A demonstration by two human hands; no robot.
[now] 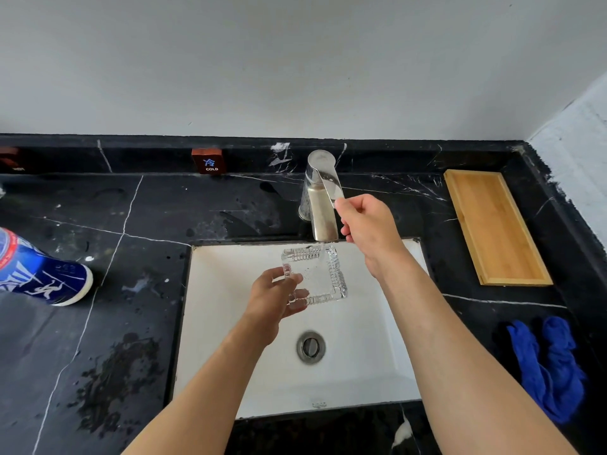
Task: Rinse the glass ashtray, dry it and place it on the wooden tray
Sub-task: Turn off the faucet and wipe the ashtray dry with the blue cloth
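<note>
Fingers (297, 279) of the left hand (276, 300) are closed on the left side of the glass ashtray (315, 275). The thumb is on top of the rim and the other fingers are under it. The ashtray is square and see-through, with little ridges along its edges. It is held up over the white sink (361, 356), just below the spout of the tap (320, 198). I cannot tell if water is running.

Over on the other side, the right hand (369, 224) is up at the tap. Its fingers are pinched together on the end of the flat silver tap handle (331, 187). The handle sticks out toward the person.

The sink has a round metal drain (310, 347) in the bottom. It sits in a black stone counter (138, 224) with thin white lines and some wet marks.

The wooden tray (496, 228) lies on the counter to the right of the tap, close to the back wall. It is long and light brown. It is well apart from the ashtray.

A blue cloth (551, 369) lies in a crumpled heap on the counter, right of the sink and nearer to the person than the tray.

On the left, a blue and white bottle (39, 274) lies on its side on the counter. A small dark red sign (209, 160) with the word COLD stands at the back ledge.
</note>
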